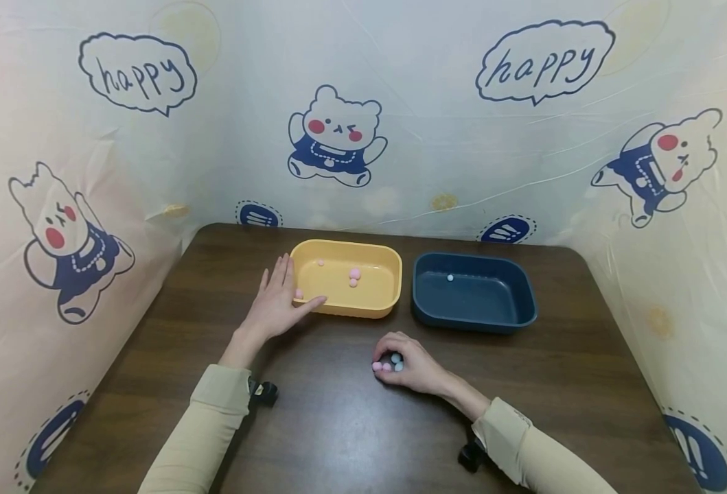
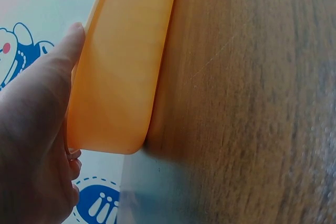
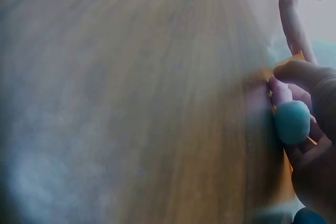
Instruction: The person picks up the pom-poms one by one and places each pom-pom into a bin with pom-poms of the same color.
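My left hand rests with straight fingers against the left end of a yellow tray, its thumb over the near rim. In the left wrist view, the thumb lies along the edge of the tray wall. Just in front of the trays, my right hand curls its fingers and thumb round small balls, two pink balls and two light blue balls. From the right wrist, a blue ball shows large within the hand, and a pink ball is partly hidden by the thumb.
Several pink balls lie inside the yellow tray. Right of it stands a dark blue tray with one light blue ball inside. Both sit on a brown wooden table, with a printed curtain behind and at the sides.
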Tool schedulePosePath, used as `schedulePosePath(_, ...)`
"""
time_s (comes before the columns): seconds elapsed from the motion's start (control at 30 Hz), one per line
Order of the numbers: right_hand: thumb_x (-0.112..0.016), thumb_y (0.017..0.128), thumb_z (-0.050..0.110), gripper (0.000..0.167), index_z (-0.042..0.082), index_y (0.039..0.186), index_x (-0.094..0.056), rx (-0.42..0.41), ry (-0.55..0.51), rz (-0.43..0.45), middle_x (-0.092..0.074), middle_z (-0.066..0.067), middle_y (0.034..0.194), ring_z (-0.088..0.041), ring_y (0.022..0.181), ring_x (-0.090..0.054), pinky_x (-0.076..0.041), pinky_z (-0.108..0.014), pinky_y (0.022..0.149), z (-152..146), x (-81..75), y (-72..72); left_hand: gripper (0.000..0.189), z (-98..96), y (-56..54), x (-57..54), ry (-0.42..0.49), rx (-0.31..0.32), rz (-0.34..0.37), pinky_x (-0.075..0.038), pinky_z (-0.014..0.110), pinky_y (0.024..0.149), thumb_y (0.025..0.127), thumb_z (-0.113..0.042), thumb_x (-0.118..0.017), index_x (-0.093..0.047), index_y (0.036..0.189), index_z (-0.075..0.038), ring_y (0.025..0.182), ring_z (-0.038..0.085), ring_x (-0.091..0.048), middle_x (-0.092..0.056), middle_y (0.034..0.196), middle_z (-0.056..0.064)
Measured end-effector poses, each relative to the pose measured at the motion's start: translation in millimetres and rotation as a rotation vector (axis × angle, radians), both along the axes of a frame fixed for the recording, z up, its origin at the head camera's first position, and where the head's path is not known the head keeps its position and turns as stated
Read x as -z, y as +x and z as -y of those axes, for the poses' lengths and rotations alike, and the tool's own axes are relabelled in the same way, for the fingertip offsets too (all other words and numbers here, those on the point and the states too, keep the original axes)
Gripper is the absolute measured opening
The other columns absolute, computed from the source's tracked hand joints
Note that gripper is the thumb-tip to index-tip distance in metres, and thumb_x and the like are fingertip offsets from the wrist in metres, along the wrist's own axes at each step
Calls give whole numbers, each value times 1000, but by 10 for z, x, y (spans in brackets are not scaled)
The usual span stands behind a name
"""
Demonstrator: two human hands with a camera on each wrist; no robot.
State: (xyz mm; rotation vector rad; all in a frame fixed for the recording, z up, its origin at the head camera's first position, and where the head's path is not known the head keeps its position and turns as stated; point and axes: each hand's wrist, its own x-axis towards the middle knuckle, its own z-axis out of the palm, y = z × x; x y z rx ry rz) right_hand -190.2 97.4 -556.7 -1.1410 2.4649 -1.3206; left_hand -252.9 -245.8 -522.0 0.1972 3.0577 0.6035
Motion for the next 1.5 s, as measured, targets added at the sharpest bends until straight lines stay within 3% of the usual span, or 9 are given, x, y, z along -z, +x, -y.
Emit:
schedulePosePath(0.2,-84,97,14,12,15,106,-76,-12,60,39,-74,1,115,-14,109,-61,-53,-29,97,-4,-40,-2,131,4,1,-7,7,-1,4,-5,66,141,95,-89,-51,2,174,2,175,41,-2,2,186,23)
schedulePosePath(0.53,-82,98,12,10,13,104,-75,26,21,62,-74,1,108,-13,106,-63,-54,-28,97,12,-42,3,131,5,-9,5,0,2,9,-5,67,140,96,-89,-49,2,174,2,174,42,-3,2,186,22)
schedulePosePath(0.83,-82,98,12,10,14,104,-74,39,-12,35,-75,1,107,-17,106,-67,-57,-34,98,30,-150,-4,131,0,-3,0,2,-1,13,-5,67,140,96,-89,-50,2,174,2,174,42,-3,4,186,22)
schedulePosePath(1.07,-82,98,13,12,15,107,-74,58,-6,75,-75,0,110,-21,110,-67,-58,-36,102,30,-233,-25,131,2,-5,5,1,0,9,-5,68,140,96,-88,-50,2,174,3,174,42,-3,1,186,23)
schedulePosePath(1.5,-84,96,9,17,14,108,-73,110,-68,52,-74,-1,109,-20,111,-69,-63,-52,102,47,-345,-70,131,0,1,-1,0,-1,5,-5,66,141,96,-89,-50,1,175,2,175,40,-3,2,186,21)
